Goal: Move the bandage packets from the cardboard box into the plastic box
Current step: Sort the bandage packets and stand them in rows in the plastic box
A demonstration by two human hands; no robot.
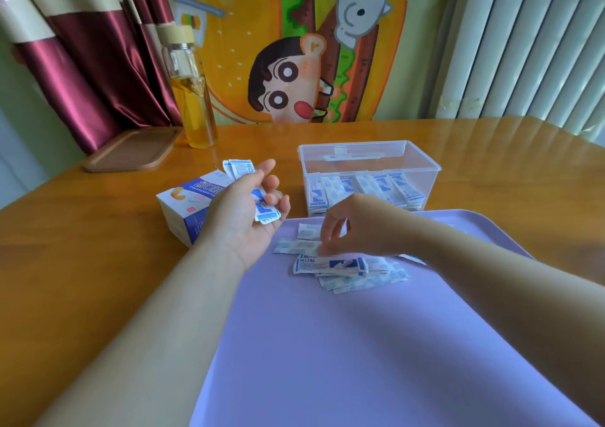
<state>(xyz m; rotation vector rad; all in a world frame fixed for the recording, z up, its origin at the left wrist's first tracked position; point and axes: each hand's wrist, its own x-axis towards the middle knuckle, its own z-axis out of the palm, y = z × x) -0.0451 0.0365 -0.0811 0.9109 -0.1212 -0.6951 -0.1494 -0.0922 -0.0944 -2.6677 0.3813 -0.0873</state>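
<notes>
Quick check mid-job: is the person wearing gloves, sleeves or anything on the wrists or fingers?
No. The left hand and right hand are bare, with no gloves, rings, watch or bracelet visible. Both forearms are uncovered as far as the frame shows; no sleeve appears.

So the cardboard box [186, 207] is white and blue with an orange shape on top, lying left of the middle. The plastic box [370, 165] is clear and rectangular, open at the top, standing upright to the right of it with a gap between the 2. Inside, a row of packets [363, 191] leans against the near wall, white with blue print. A loose pile [347, 269] of the same packets lies flat on the purple tray [360, 361], just on the near side of the plastic box, overlapping each other. 1 more bunch [258, 197] is fanned out in the left hand [239, 210], right beside the cardboard box.
</notes>
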